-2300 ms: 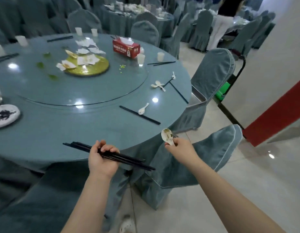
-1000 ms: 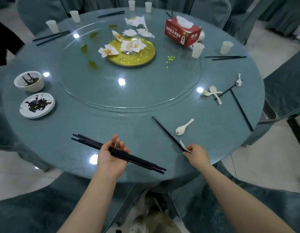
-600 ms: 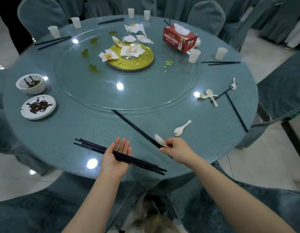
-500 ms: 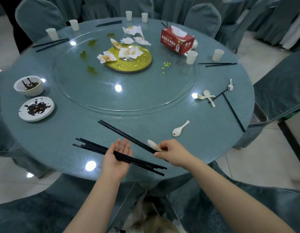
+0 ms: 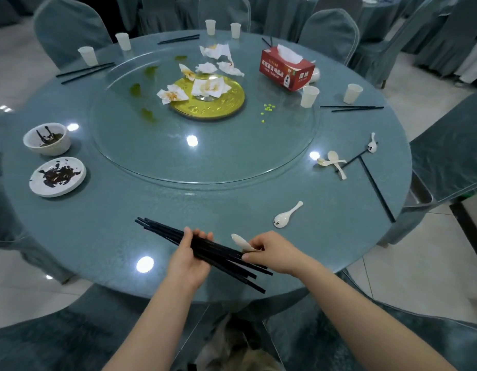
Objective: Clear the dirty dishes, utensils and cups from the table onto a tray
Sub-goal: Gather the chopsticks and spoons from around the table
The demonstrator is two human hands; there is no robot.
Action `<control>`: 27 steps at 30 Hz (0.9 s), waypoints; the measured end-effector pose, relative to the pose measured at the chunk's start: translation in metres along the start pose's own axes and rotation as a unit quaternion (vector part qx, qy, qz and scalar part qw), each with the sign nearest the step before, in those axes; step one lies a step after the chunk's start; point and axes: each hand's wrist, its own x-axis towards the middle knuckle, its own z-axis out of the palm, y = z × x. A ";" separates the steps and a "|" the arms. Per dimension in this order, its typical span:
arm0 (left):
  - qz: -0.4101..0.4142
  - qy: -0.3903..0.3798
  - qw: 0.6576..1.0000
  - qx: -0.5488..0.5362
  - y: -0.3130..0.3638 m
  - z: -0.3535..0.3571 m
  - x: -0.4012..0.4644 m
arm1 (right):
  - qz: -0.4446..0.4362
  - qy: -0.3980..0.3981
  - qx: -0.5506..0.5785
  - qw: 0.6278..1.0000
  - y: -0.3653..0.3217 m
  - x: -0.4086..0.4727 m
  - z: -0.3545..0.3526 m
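On the round counter (image 5: 98, 236) in front of you: six white paper cups, the nearest right of the turntable (image 5: 309, 96). Four white spoons lie loose at your right, one close by (image 5: 286, 216), and a fifth spoon (image 5: 241, 242) is in your right hand (image 5: 272, 253). One bundle of black chopsticks (image 5: 162, 231) lies across your left hand (image 5: 187, 259). There is one dirty bowl (image 5: 47, 139), one dirty plate (image 5: 57, 175), one gold dish (image 5: 207, 101) and one red tissue box (image 5: 285, 68).
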 end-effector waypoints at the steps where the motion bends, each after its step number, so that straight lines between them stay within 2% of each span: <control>1: 0.002 0.008 1.000 -0.004 0.002 0.002 0.003 | 0.008 0.009 0.023 1.000 0.002 0.003 -0.002; 6: -0.001 0.021 0.999 -0.028 0.009 0.007 0.016 | 0.083 0.105 0.121 0.984 0.029 0.019 -0.027; 12: 0.008 0.041 0.998 -0.047 0.013 0.011 0.031 | 0.098 0.210 0.024 0.972 0.082 0.058 -0.055; 14: 0.009 0.044 0.998 -0.048 0.013 0.010 0.034 | 0.081 0.245 -0.018 0.966 0.093 0.074 -0.062; 17: 0.011 0.048 0.997 -0.058 0.014 0.009 0.035 | 0.038 0.246 -0.125 0.960 0.106 0.090 -0.072; 20: 0.014 0.057 0.996 -0.060 0.017 0.007 0.032 | -0.081 0.272 -0.242 0.928 0.119 0.098 -0.077; 22: 0.015 0.064 0.996 -0.060 0.018 0.006 0.029 | -0.131 0.279 -0.281 0.909 0.128 0.100 -0.076; 24: 0.017 0.071 0.995 -0.064 0.019 0.004 0.026 | -0.153 0.252 -0.306 0.906 0.140 0.101 -0.071; 27: 0.021 0.075 0.995 -0.064 0.022 0.000 0.021 | -0.137 0.220 -0.309 0.915 0.154 0.099 -0.064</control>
